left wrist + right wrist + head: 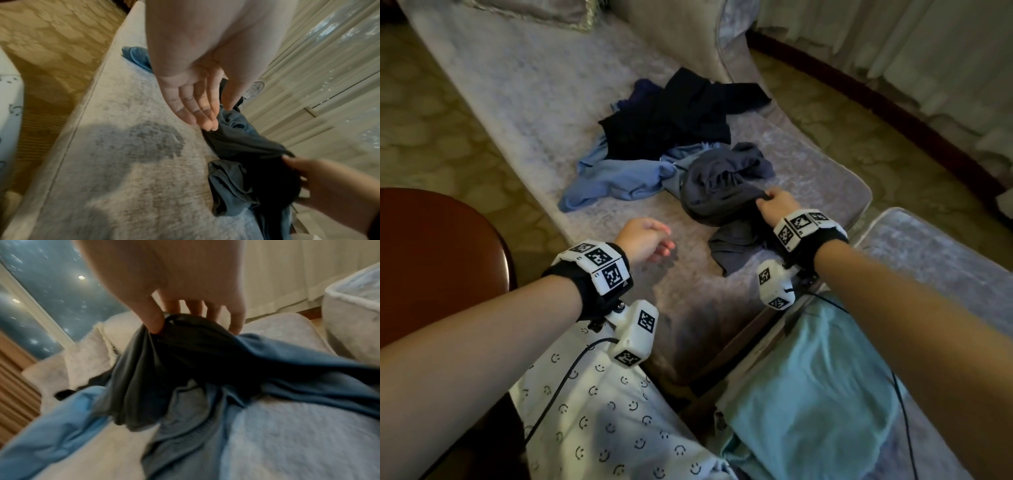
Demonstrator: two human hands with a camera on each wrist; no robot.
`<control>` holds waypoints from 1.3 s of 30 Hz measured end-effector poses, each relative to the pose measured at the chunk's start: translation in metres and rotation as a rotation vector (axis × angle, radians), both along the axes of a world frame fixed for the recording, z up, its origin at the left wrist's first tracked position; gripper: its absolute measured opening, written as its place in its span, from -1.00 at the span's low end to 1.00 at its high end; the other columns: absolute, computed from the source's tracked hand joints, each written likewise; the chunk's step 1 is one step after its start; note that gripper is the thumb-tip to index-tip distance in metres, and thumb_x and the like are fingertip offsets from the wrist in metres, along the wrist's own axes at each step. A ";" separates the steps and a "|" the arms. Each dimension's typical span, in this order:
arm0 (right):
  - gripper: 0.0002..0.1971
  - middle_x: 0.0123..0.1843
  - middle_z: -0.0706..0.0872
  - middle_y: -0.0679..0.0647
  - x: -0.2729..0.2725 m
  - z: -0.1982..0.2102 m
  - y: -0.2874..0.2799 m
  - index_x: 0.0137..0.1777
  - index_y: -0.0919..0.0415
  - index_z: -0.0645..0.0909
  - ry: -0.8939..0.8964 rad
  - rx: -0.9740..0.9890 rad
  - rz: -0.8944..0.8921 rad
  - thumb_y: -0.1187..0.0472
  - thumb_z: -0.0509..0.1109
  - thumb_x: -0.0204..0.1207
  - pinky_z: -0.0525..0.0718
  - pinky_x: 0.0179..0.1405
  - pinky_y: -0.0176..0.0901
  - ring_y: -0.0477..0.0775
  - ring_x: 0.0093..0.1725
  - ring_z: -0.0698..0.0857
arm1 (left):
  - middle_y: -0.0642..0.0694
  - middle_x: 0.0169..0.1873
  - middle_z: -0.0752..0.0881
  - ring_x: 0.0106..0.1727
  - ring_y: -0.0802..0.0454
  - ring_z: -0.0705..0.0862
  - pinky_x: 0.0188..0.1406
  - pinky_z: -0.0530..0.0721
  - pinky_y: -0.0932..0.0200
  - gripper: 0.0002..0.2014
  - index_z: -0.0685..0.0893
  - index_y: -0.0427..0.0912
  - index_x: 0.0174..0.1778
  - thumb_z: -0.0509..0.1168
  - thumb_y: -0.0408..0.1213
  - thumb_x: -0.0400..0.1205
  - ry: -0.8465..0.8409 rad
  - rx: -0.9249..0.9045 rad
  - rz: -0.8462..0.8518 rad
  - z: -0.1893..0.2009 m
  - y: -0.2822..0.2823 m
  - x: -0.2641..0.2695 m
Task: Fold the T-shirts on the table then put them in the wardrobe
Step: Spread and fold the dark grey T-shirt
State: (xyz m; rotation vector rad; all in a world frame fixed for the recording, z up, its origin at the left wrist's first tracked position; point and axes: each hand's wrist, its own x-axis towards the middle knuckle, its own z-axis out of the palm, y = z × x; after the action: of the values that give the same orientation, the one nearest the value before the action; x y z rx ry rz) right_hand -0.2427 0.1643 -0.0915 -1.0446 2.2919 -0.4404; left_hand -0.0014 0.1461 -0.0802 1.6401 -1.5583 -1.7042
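Head view, surface: a long grey padded bench [544,102] carries the clothes, running away from the person.
Head view, grey shirt: a dark grey shirt [722,185] lies bunched at the near right of the bench, one corner trailing toward the person.
Head view, right hand: the right hand [777,205] pinches a fold of the grey shirt at its near edge, thumb and fingers curled on the cloth.
Head view, left hand: the left hand [645,240] hovers over bare bench left of the grey shirt, fingers relaxed, holding nothing.
Head view, pile: a light blue shirt [613,178] spreads left of the grey one, and a black shirt [681,109] heaps behind it.
Head view, rest: a round dark wood table [431,257] sits at the left.
Left wrist view, left hand: fingers [193,105] straight and together, tips just beside the grey shirt [242,146]; whether they touch it I cannot tell.
Left wrist view, right hand: it [333,186] grips the same shirt from the lower right.
Right wrist view, grip: thumb [152,318] and fingers clamp a raised gather of the grey shirt [164,361], lifted off the bench.
Right wrist view, below: the light blue shirt [61,418] lies under and to the left.
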 end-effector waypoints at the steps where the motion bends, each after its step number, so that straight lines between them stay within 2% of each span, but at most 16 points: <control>1: -0.69 0.30 0.58 0.38 0.001 0.010 -0.002 0.33 0.36 0.49 -0.032 -0.059 -0.002 0.22 0.15 0.69 0.50 0.09 0.00 0.36 0.25 0.58 | -0.14 -0.36 0.65 -0.58 0.19 0.58 -0.62 0.54 0.41 -0.86 0.55 -0.19 -0.15 0.18 -0.47 0.67 0.013 -0.011 0.000 0.003 0.001 -0.001; 5: -0.67 0.33 0.58 0.35 0.010 0.061 -0.008 0.37 0.40 0.46 -0.129 -0.308 0.025 0.25 0.15 0.70 0.45 0.18 -0.11 0.26 0.33 0.55 | -0.10 -0.30 0.66 -0.37 0.09 0.60 -0.36 0.56 0.28 -0.93 0.56 -0.22 0.03 0.23 -0.41 0.67 0.062 -0.090 0.002 0.023 0.004 -0.009; 9: -0.76 0.10 0.59 0.27 0.031 0.116 -0.019 0.25 0.38 0.53 -0.242 -0.491 0.078 0.27 0.18 0.69 0.40 -0.02 -0.26 0.08 0.10 0.55 | -0.12 -0.16 0.63 -0.27 0.08 0.60 -0.27 0.55 0.22 -0.74 0.51 -0.25 0.26 0.29 -0.33 0.66 0.107 -0.225 0.026 0.048 0.010 -0.015; 13: -0.77 0.02 0.59 0.15 0.063 0.166 -0.028 0.18 0.34 0.62 -0.348 -0.551 0.101 0.24 0.25 0.65 0.54 0.26 -0.06 0.07 0.05 0.57 | -0.02 -0.19 0.57 -0.10 0.02 0.60 -0.18 0.57 0.19 -0.52 0.37 -0.24 0.45 0.34 -0.27 0.64 0.140 -0.332 0.020 0.080 0.010 -0.010; 15: -0.84 -0.09 0.62 0.13 0.080 0.192 -0.029 -0.13 0.22 0.63 -0.372 -0.511 0.183 0.19 0.30 0.62 0.59 0.25 -0.02 0.10 0.03 0.57 | -0.10 0.01 0.57 0.12 -0.06 0.60 0.06 0.62 0.04 -0.39 0.30 -0.21 0.53 0.39 -0.27 0.59 0.120 -0.408 0.033 0.099 0.008 -0.002; 17: -0.75 -0.21 0.62 0.15 0.093 0.217 -0.030 -0.34 0.17 0.53 -0.409 -0.510 0.242 0.16 0.37 0.57 0.58 0.13 0.02 0.19 0.01 0.61 | -0.20 0.26 0.50 0.29 -0.10 0.54 0.23 0.59 0.03 -0.32 0.25 -0.18 0.56 0.42 -0.35 0.56 0.132 -0.492 0.053 0.119 0.007 0.011; 19: -0.82 -0.22 0.67 0.19 0.105 0.245 -0.022 -0.29 0.20 0.56 -0.508 -0.570 0.264 0.20 0.43 0.52 0.68 0.06 0.02 0.21 -0.06 0.71 | -0.21 0.33 0.46 0.33 -0.07 0.51 0.24 0.55 0.16 -0.29 0.24 -0.17 0.58 0.41 -0.44 0.55 0.184 -0.557 0.087 0.141 0.008 0.025; 22: -0.91 -0.38 0.73 0.08 0.121 0.286 -0.007 -0.14 0.23 0.58 -0.775 -0.653 0.351 0.39 0.33 0.56 0.71 -0.34 -0.23 -0.01 -0.37 0.74 | -0.17 0.44 0.41 0.38 -0.06 0.48 0.18 0.52 0.16 -0.29 0.23 -0.07 0.60 0.42 -0.26 0.57 0.191 -0.605 0.114 0.172 0.010 0.045; 26: -0.75 -0.10 0.69 0.14 0.154 0.333 0.006 0.20 0.17 0.48 -0.935 -0.769 0.450 0.44 0.25 0.59 0.71 -0.08 -0.09 0.06 -0.16 0.71 | -0.11 0.32 0.59 0.00 0.24 0.63 -0.11 0.61 0.42 -0.57 0.41 -0.12 0.46 0.19 -0.06 0.70 0.416 -0.613 0.162 0.214 0.022 0.067; 29: -0.67 -0.06 0.64 0.13 0.186 0.361 0.011 0.30 0.15 0.40 -1.014 -0.868 0.504 0.48 0.18 0.62 0.70 -0.13 -0.19 0.04 -0.13 0.68 | 0.10 0.32 0.52 0.21 0.32 0.56 0.23 0.52 0.43 -0.52 0.32 0.04 0.47 0.23 0.05 0.66 0.517 -0.712 0.098 0.245 0.029 0.090; 32: -0.73 -0.13 0.62 0.14 0.218 0.386 0.012 0.15 0.14 0.46 -1.114 -0.892 0.565 0.49 0.11 0.65 0.72 -0.24 -0.25 -0.02 -0.26 0.72 | 0.10 0.52 0.27 0.50 0.22 0.29 0.47 0.31 0.23 -0.15 0.13 0.31 0.46 0.45 0.22 0.31 0.317 -0.899 -0.028 0.267 0.034 0.126; 34: -0.75 -0.17 0.61 0.16 0.241 0.401 0.011 0.01 0.14 0.49 -1.184 -0.901 0.582 0.49 0.09 0.66 0.74 -0.31 -0.26 -0.06 -0.38 0.75 | -0.05 0.52 0.28 0.53 0.09 0.28 0.49 0.31 0.13 -0.05 0.18 0.12 0.53 0.56 0.06 0.28 0.069 -0.998 -0.041 0.272 0.036 0.150; 35: -0.76 -0.19 0.62 0.17 0.253 0.406 0.010 -0.02 0.16 0.50 -1.221 -0.899 0.593 0.48 0.09 0.66 0.76 -0.33 -0.26 -0.05 -0.41 0.76 | -0.14 0.46 0.37 0.49 -0.01 0.36 0.43 0.37 0.12 -0.16 0.31 -0.06 0.50 0.56 -0.09 0.34 -0.018 -1.065 0.004 0.274 0.038 0.162; 37: -0.80 -0.29 0.69 0.16 0.275 0.415 0.010 -0.07 0.22 0.52 -1.266 -0.860 0.617 0.45 0.13 0.66 0.76 -0.35 -0.24 -0.02 -0.42 0.76 | -0.18 0.18 0.59 0.24 -0.11 0.59 0.09 0.52 0.15 -0.65 0.58 -0.28 0.23 0.39 -0.40 0.52 -0.073 -1.168 0.223 0.281 0.043 0.187; 38: -0.83 -0.35 0.71 0.15 0.286 0.418 0.009 -0.09 0.25 0.54 -1.244 -0.833 0.613 0.43 0.17 0.65 0.76 -0.37 -0.24 0.00 -0.42 0.76 | -0.16 0.03 0.65 0.10 -0.11 0.63 -0.07 0.51 0.17 -0.79 0.64 -0.28 0.09 0.27 -0.50 0.56 -0.071 -1.172 0.328 0.285 0.046 0.202; 39: -0.85 -0.39 0.72 0.14 0.296 0.419 0.007 -0.13 0.28 0.56 -1.188 -0.812 0.596 0.41 0.21 0.63 0.74 -0.39 -0.25 0.01 -0.41 0.75 | -0.15 -0.08 0.68 0.00 -0.08 0.64 -0.16 0.49 0.18 -0.78 0.65 -0.23 -0.01 0.17 -0.55 0.57 -0.057 -1.129 0.406 0.289 0.048 0.219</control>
State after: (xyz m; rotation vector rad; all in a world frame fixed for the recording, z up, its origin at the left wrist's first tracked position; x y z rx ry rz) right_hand 0.0528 0.1710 0.3280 -1.2375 0.6848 -1.3258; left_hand 0.2173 0.1939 0.2088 1.2176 -1.5740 -0.3747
